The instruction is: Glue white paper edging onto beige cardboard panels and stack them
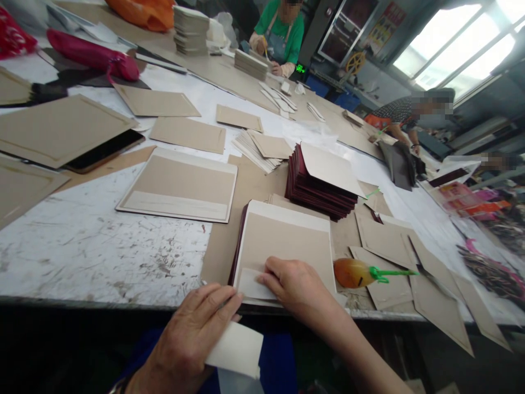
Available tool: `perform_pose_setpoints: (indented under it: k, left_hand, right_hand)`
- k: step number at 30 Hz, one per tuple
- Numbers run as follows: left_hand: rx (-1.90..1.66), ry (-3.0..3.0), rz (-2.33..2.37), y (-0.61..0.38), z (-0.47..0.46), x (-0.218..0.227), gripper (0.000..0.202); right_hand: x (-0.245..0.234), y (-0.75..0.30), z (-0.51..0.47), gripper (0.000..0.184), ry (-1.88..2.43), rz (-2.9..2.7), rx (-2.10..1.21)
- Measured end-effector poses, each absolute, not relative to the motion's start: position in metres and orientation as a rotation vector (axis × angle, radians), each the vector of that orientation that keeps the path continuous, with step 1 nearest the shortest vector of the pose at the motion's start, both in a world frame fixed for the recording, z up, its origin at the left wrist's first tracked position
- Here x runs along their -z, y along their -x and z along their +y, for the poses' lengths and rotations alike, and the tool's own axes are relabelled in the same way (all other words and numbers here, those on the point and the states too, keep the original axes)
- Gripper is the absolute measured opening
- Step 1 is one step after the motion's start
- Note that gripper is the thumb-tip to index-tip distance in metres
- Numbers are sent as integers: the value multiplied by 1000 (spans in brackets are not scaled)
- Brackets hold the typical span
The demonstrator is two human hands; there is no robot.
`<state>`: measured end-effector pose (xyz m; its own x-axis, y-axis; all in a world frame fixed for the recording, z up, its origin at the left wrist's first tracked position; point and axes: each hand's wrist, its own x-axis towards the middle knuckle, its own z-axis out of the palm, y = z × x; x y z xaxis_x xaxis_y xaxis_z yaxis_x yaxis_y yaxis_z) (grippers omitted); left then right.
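In front of me at the table edge lies a stack of beige panels [287,236] with white borders and dark red edges. A pale strip [251,283] lies along the top panel's near edge. My right hand [293,282] rests on that panel, fingers curled, thumb against the strip; nothing shows inside the fingers. My left hand [194,328] is closed on white strips [237,350] hanging below the table edge, its fingertips near the panel's near-left corner. Right of the panel lies an amber glue bottle [353,273] with a green nozzle.
A tall dark red stack [322,183] stands behind the panel. A single bordered panel [180,186] lies left, and a phone [104,150] farther left. Loose beige boards [388,241] spread right, some over the edge. A pink pouch [94,54] lies back left. People [281,33] work across the table.
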<state>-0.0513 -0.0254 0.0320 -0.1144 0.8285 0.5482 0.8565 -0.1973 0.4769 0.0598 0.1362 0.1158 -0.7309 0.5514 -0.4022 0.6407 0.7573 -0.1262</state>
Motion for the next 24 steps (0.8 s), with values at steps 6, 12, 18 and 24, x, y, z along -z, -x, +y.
perform_pose_setpoints:
  k: [6,12,18,24]
  left_hand:
    - [1177,2057,-1960,52,-21,-33,33]
    - [1098,2153,-1914,55,-22,-29,37]
    - [1130,2179,-1915,56,-24,-15,44]
    - [1058,2214,-1839,60,-24,-11,44]
  right_hand:
    - [-120,-60,134,21,-861,2648,345]
    - [-122,-57,131,22,-841,2633,338]
    - [-140,-84,144,19,-799,2626,338]
    - [-145,-158,163,18,-1211,2601,508]
